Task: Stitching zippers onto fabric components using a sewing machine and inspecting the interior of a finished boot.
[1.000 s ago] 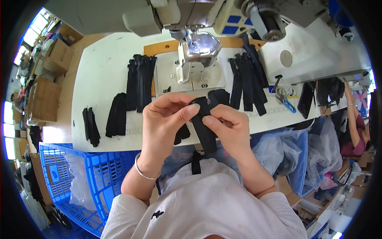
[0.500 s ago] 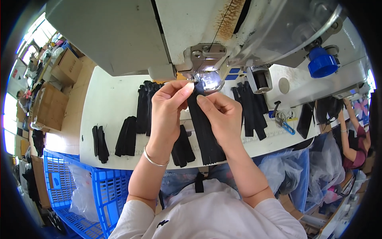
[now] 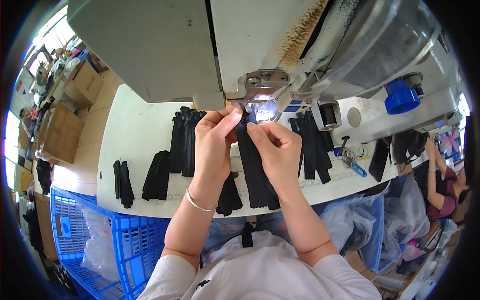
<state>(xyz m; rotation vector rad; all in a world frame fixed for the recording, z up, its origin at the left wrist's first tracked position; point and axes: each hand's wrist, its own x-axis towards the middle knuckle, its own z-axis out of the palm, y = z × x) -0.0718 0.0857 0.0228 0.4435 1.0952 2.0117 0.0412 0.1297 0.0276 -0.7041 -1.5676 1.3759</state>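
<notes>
A black zipper (image 3: 256, 175) hangs toward me from under the lit needle area of a sewing machine (image 3: 262, 85). My left hand (image 3: 216, 131) pinches the far end of it between thumb and forefinger. Close beside, my right hand (image 3: 274, 147) grips the zipper a little nearer, thumb on top. Its near end lies across the table's front edge. The fingertips partly hide the end by the needle. Left of my left hand is a bundle of black zippers (image 3: 184, 145); another bundle of zippers (image 3: 314, 150) lies right of my right hand.
Smaller zipper stacks (image 3: 157, 175) lie on the white table (image 3: 135, 117). Blue-handled snips (image 3: 356, 167) and a dark phone (image 3: 380, 159) are at the right. A blue crate (image 3: 120, 245) stands below left, a plastic-lined blue bin (image 3: 378, 235) below right. Another person (image 3: 442, 185) works far right.
The view has shifted, so the machine sits lower and larger in it. Both hands stay on the zipper near the needle, with my right fingers slightly closer to my left.
</notes>
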